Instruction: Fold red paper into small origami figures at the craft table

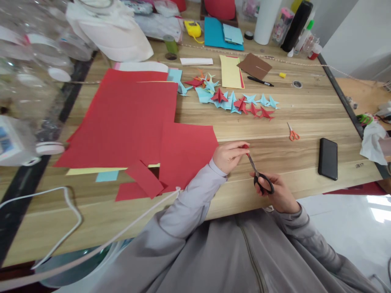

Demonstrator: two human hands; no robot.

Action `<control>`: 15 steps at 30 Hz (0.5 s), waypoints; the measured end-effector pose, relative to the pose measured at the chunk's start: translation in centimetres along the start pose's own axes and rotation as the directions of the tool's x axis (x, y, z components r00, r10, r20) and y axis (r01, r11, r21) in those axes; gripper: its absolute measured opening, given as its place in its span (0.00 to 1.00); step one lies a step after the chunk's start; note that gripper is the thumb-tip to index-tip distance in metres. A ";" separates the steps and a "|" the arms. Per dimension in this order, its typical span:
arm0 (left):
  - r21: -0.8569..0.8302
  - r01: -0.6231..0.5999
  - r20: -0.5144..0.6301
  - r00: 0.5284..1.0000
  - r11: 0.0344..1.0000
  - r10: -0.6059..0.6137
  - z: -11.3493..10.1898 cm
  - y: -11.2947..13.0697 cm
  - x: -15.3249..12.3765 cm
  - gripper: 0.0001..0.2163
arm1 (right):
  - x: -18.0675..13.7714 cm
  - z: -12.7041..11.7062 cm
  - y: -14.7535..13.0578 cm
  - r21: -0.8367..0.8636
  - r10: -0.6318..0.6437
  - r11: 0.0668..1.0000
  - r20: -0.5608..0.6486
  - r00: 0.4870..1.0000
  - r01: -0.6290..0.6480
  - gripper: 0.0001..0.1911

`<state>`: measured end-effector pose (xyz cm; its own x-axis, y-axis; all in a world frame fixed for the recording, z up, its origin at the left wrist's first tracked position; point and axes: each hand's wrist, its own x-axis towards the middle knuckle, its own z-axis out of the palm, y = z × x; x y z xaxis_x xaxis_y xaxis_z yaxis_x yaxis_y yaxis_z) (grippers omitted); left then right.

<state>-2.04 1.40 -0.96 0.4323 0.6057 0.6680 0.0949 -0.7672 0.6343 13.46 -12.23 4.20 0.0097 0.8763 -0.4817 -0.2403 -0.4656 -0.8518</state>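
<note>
The left hand (228, 157) pinches a small red paper (245, 147), mostly hidden in its grip; the right hand (282, 193) grasps black-handled scissors (257, 174), partly covering them. Between the hands, the scissors slant forward and leftward, silvery blades (252, 163) toward the paper; tip contact is hard to make out. Beyond the hands, folded red and blue shapes (219, 95) lie on the bench (324, 103).

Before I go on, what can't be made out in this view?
All in the head view:
- Small red paper piece: mostly hidden by the left hand, so its full shape is unclear.
- Black-handled scissors: blade tips too small to tell whether they are cutting the paper.
- Tabletop markings: too small to read.
- Clear plastic containers: blurred, some cut off by the picture's left edge.
</note>
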 end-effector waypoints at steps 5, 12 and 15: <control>0.007 0.010 0.006 1.000 1.000 -0.010 0.0 0.0 0.0 0.10 | 0.0 0.0 0.0 -0.009 -0.002 1.000 -0.009 1.000 0.002 0.23; 0.019 -0.019 0.002 1.000 1.000 0.019 0.0 0.0 0.0 0.10 | 0.1 -0.1 0.0 0.000 0.003 1.000 -0.009 1.000 -0.003 0.22; 0.015 -0.030 -0.006 1.000 0.999 0.031 0.0 0.0 0.0 0.10 | 0.0 -0.1 0.0 0.006 0.015 1.000 -0.021 1.000 -0.014 0.22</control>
<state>-2.04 1.44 -1.00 0.4298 0.5832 0.6893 0.0954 -0.7885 0.6076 13.54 -12.25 4.18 0.0271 0.8665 -0.4984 -0.2464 -0.4774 -0.8434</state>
